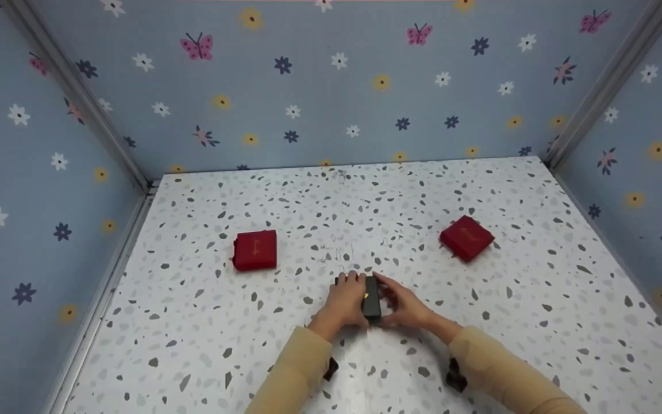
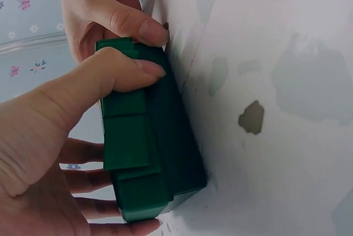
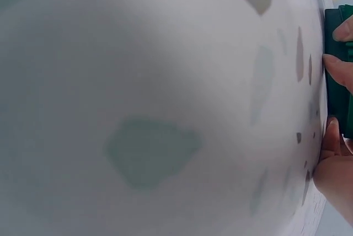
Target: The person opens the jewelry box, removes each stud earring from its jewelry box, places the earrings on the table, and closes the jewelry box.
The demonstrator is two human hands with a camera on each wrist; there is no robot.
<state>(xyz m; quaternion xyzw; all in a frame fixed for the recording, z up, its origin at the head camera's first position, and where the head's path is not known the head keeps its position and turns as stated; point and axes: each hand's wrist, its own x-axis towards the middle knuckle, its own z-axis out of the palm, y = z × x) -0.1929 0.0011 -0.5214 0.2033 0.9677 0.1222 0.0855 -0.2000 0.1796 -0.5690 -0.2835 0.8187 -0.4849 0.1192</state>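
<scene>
Flowered walls [image 1: 342,109] enclose the speckled table [image 1: 193,333]. Beyond my half-closed left hand [image 1: 345,299] and right hand [image 1: 410,305] lie one red box [image 1: 256,251] leftward, another red box [image 1: 467,238] rightward. They grip the green box [image 2: 129,142] between them; my left-wrist view shows its layered green edge, hidden in the head view.

White speckled tabletop [image 1: 193,345]; three items on it
You have a white surface flecked with irregular grey and brownish chips, glossy enough to reflect light near you; to your left lies one red packet [image 1: 256,250], set nearly square, gold lettering on top; to your right lies a second red packet [image 1: 466,238], turned cornerwise, lettered likewise; between the two, nearer you and well apart from both, a dark green box [image 1: 372,300] sits on the surface.
</scene>
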